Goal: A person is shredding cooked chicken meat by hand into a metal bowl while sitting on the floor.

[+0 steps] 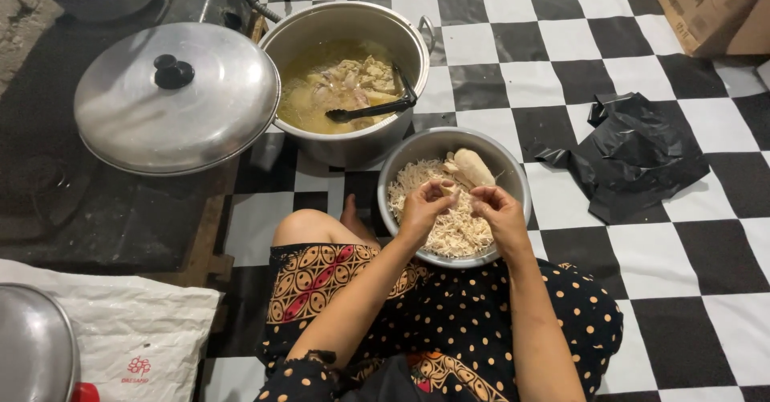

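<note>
At 6 o'clock, nearest the camera, lies the lap: soft dark cloth (481,322) with orange dots and a patterned orange panel, one bare knee (301,226) rising at 9 o'clock of it. Both forearms run up from the bottom edge, where they are cut off.

Just past the lap sits a round steel bowl (513,179), smooth and dull-shiny, on the floor. It holds a pile of shredded chicken (449,230), pale, fine and stringy, and at 12 o'clock inside it a whole chicken piece (473,167), smooth and oblong.

The left hand (425,207) and right hand (499,214) hover over the bowl's middle, wrists bent down, fingertips turned toward each other. Each grip is pinched shut on a small bit of chicken meat between them; the bit itself is mostly hidden by the fingers.

At 8 o'clock a white plastic sack (136,330) lies crumpled, with a round metal rim (36,346) cut off by the left edge. At 3 o'clock a black plastic bag (634,157) lies wrinkled on the glossy black-and-white checked floor (706,242).

Farther, at 12 o'clock, stands a big steel pot (345,25) of yellowish broth with pale chunks, hard to make out, and black tongs (373,109) resting in it. At 10 o'clock a domed metal lid (176,97) with a black knob lies. At 1 o'clock a brown cardboard box (710,9) is cut off by the corner.
</note>
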